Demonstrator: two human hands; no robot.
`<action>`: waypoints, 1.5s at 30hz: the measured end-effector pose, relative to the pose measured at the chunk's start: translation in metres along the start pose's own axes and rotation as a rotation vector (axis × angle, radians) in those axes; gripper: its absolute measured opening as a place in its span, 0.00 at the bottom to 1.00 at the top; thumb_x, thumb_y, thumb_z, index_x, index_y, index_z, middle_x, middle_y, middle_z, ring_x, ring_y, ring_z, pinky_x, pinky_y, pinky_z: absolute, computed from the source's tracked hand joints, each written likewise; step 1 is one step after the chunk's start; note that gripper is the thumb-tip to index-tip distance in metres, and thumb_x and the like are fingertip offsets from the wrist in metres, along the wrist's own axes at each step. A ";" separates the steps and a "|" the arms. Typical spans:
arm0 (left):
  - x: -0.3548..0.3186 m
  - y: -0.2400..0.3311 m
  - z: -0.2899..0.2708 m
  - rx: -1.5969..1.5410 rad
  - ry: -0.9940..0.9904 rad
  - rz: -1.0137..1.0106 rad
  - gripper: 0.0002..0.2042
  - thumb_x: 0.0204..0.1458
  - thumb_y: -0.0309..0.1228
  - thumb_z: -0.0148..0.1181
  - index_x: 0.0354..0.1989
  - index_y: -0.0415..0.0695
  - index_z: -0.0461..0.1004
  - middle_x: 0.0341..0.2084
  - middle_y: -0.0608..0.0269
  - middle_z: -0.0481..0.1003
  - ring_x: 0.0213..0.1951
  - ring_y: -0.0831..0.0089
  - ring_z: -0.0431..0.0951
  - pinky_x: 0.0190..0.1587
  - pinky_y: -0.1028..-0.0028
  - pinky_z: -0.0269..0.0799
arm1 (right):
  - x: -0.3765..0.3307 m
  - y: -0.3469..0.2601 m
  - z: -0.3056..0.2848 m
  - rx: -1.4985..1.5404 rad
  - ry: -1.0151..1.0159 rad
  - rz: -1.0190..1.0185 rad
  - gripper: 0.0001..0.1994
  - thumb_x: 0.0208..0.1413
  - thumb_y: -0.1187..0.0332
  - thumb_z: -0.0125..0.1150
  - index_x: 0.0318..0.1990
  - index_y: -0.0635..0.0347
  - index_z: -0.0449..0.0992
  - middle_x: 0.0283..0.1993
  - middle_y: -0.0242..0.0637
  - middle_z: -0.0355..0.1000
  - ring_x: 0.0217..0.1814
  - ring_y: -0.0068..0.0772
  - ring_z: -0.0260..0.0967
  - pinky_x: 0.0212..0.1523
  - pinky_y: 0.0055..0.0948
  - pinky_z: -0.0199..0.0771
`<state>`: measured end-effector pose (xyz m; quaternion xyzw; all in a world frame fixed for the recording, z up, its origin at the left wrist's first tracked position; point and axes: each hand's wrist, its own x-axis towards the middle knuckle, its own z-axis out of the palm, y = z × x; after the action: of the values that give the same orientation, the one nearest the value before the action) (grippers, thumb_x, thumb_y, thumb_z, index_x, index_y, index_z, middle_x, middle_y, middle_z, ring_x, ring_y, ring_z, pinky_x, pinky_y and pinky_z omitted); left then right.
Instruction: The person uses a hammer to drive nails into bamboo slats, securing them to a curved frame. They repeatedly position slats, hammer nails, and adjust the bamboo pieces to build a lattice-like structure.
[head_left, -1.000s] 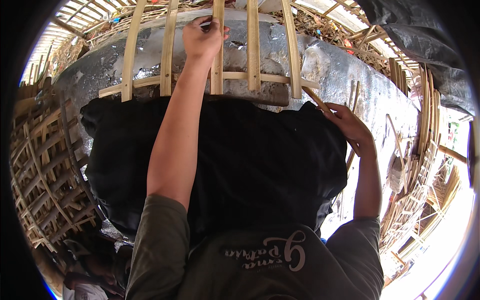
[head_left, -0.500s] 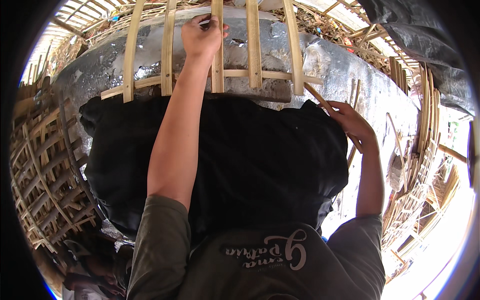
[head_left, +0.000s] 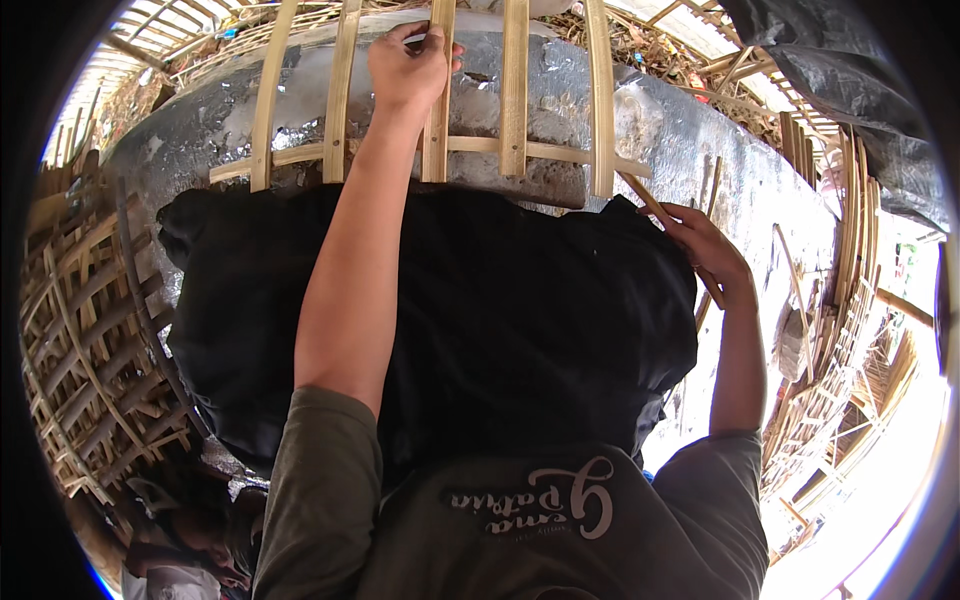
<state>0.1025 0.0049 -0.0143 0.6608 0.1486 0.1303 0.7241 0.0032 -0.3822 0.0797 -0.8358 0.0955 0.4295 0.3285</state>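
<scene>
Far ahead of me is a frame of pale bamboo slats, nailed across one thin bamboo crosspiece (head_left: 560,152). My left hand (head_left: 408,75) reaches out to the middle slat (head_left: 435,150) and is closed around it near its upper part. On the right, my right hand (head_left: 705,248) is wrapped around a thin wooden stick (head_left: 712,285). The stick slants up to the left, its upper end near the right end of the crosspiece. A brownish block (head_left: 548,190) shows just under the crosspiece. Black cloth (head_left: 520,320) covers my lap.
Beneath the frame spreads a worn, shiny grey surface (head_left: 660,130). Woven bamboo lattice (head_left: 90,370) stands at the left. Bundled bamboo strips (head_left: 855,240) lie at the right, below a dark plastic sheet (head_left: 850,90). Another person (head_left: 190,540) is partly visible at lower left.
The slat frame has shifted slightly to the right, its left end rising a little and its right end dropping. My left hand moved slightly right with it; my right hand stays nearly in place.
</scene>
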 end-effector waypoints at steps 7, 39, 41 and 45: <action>-0.003 0.003 0.002 0.014 -0.007 -0.036 0.14 0.64 0.26 0.58 0.50 0.26 0.76 0.32 0.48 0.82 0.31 0.70 0.85 0.34 0.74 0.83 | 0.007 0.032 0.001 0.103 0.070 -0.021 0.22 0.70 0.54 0.55 0.62 0.58 0.75 0.38 0.30 0.71 0.41 0.19 0.67 0.43 0.23 0.68; 0.036 -0.008 -0.007 -0.254 0.049 -0.041 0.12 0.64 0.26 0.60 0.44 0.26 0.76 0.30 0.49 0.81 0.29 0.69 0.83 0.31 0.73 0.81 | -0.006 0.028 -0.001 0.070 0.111 -0.049 0.19 0.70 0.61 0.54 0.62 0.61 0.74 0.31 0.21 0.71 0.29 0.11 0.64 0.28 0.17 0.65; 0.032 -0.006 -0.010 -0.235 0.060 -0.036 0.13 0.63 0.26 0.61 0.47 0.25 0.75 0.29 0.49 0.80 0.28 0.70 0.81 0.30 0.73 0.80 | 0.004 0.044 0.003 0.062 0.214 -0.010 0.18 0.70 0.62 0.54 0.62 0.60 0.74 0.30 0.21 0.70 0.28 0.11 0.63 0.27 0.17 0.64; 0.005 0.024 -0.003 -0.159 0.107 -0.004 0.14 0.62 0.27 0.61 0.48 0.25 0.73 0.28 0.47 0.81 0.27 0.69 0.82 0.31 0.72 0.81 | 0.006 0.070 0.003 0.054 0.221 -0.166 0.18 0.70 0.64 0.54 0.62 0.60 0.74 0.30 0.20 0.69 0.27 0.10 0.62 0.26 0.17 0.63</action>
<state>0.1063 0.0117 0.0095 0.5931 0.1778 0.1753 0.7654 -0.0262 -0.4331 0.0413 -0.8738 0.0729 0.3035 0.3729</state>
